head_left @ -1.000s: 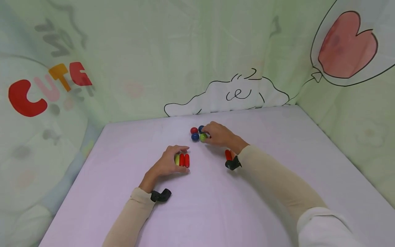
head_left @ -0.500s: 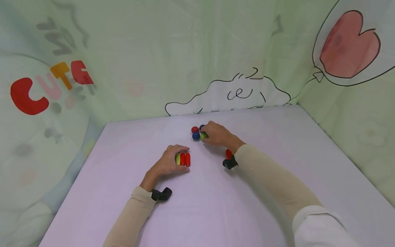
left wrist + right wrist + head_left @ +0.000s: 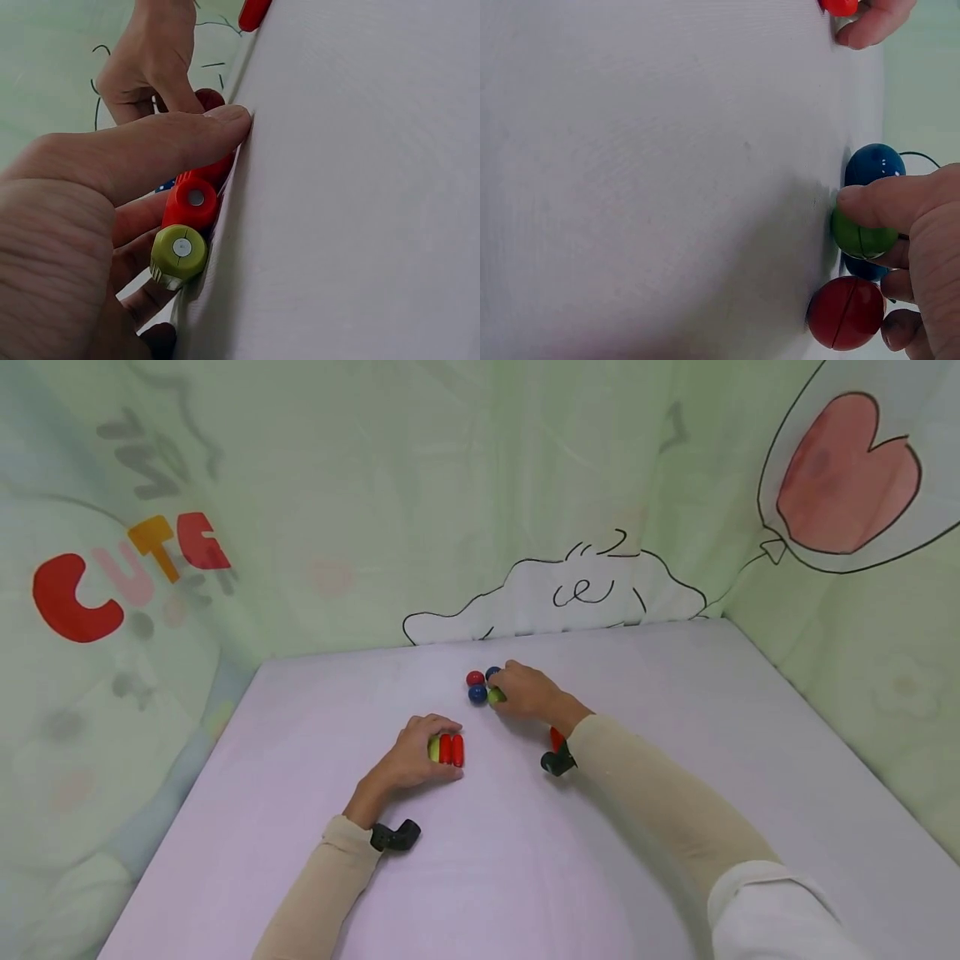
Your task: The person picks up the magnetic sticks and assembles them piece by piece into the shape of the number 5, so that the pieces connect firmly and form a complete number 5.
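My left hand [image 3: 415, 752] curls round a row of short cylinders, thumb at their near ends and fingers at the far ends. Two red cylinders [image 3: 452, 750] and a yellow-green cylinder [image 3: 178, 251] show there; the palm side may hide more. Farther back, my right hand [image 3: 528, 689] pinches a green ball [image 3: 862, 236] with a dark line across it, thumb on its near side. Beside that ball stand a red ball [image 3: 475, 678] and a blue ball [image 3: 477, 694], with another blue ball [image 3: 492, 673] behind. Another red ball [image 3: 846, 313] lies under the right fingers.
Under the right forearm, partly hidden, is a red cylinder [image 3: 557, 739]. A pale cloth covers the table [image 3: 480, 860]. Printed curtains [image 3: 337, 510] hang along the back and both sides. A black wrist camera [image 3: 396, 836] sticks out from the left wrist.
The right hand has closed a little more over the green ball, hiding more of it, and its forearm has shifted slightly left. The left hand and its cylinders hold nearly still.
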Action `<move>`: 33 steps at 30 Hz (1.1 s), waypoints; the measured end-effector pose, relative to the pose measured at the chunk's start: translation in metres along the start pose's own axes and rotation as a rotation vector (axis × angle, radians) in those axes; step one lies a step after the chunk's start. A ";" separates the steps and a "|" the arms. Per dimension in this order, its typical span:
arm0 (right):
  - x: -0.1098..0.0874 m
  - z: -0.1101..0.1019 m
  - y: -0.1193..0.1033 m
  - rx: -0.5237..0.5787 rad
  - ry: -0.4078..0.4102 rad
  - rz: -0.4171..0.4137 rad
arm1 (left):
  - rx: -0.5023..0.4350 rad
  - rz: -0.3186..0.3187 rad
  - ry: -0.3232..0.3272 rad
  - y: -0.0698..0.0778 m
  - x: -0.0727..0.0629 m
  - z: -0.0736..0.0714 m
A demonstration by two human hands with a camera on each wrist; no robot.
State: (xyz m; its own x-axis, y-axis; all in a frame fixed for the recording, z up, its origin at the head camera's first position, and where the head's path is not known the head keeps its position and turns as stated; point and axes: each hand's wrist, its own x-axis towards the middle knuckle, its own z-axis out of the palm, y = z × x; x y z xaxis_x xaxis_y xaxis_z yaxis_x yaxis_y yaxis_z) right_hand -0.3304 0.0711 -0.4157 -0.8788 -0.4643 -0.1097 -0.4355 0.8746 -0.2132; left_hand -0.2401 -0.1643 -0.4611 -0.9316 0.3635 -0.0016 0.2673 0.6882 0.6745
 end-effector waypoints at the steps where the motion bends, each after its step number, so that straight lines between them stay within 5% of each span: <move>1: 0.000 0.001 0.000 0.000 0.003 0.000 | 0.006 0.002 0.000 0.000 0.000 0.001; 21: -0.022 -0.014 0.008 0.186 0.134 -0.070 | 0.102 -0.022 -0.035 0.009 0.004 -0.001; 33: -0.036 -0.023 0.008 0.324 0.214 -0.098 | 0.034 -0.049 -0.068 0.033 0.011 -0.024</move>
State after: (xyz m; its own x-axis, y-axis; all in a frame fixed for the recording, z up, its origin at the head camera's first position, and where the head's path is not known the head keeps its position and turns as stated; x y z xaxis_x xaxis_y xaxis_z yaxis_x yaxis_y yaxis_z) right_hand -0.3065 0.0982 -0.3907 -0.8720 -0.4735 0.1242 -0.4651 0.7224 -0.5116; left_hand -0.2471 -0.1523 -0.4213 -0.9250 0.3704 -0.0848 0.2315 0.7263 0.6473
